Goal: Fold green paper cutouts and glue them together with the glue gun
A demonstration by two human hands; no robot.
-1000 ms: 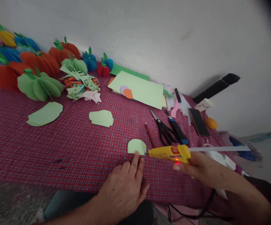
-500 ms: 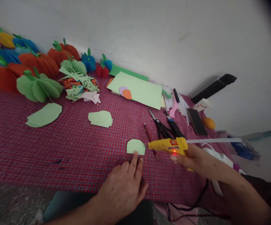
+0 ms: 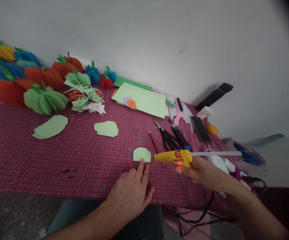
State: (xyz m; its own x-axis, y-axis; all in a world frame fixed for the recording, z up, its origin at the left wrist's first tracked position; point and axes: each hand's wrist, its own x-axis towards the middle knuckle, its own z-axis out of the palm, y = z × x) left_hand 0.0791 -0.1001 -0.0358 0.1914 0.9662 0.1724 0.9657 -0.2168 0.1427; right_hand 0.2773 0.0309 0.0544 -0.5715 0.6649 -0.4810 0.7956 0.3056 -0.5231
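A pale green paper piece (image 3: 141, 153) with a rounded top lies flat near the table's front. The index fingertip of my left hand (image 3: 133, 186) presses on its lower edge, the other fingers stretched over the cloth. Gripped in my right hand (image 3: 202, 171) is a yellow hot glue gun (image 3: 171, 156), its red light lit and a long white glue stick poking out behind. The nozzle points left, at the paper's right edge; whether it touches I cannot tell. Further left are two stacks of green cutouts, a smaller one (image 3: 106, 128) and a larger one (image 3: 51, 127).
Behind the glue gun lie a pencil (image 3: 155, 143), scissors (image 3: 168, 135) and a blue-black cutter (image 3: 181, 136). A phone (image 3: 201, 129), an orange fruit (image 3: 212, 129) and a paper cup (image 3: 205, 112) sit at right. Paper pumpkins (image 3: 45, 100) and paper scraps (image 3: 84, 96) fill the back left; green sheets (image 3: 144, 100) lie mid-back.
The camera view has shifted a little. Both hands keep their places, my left fingertip on the paper and the glue gun's nozzle at its right edge.
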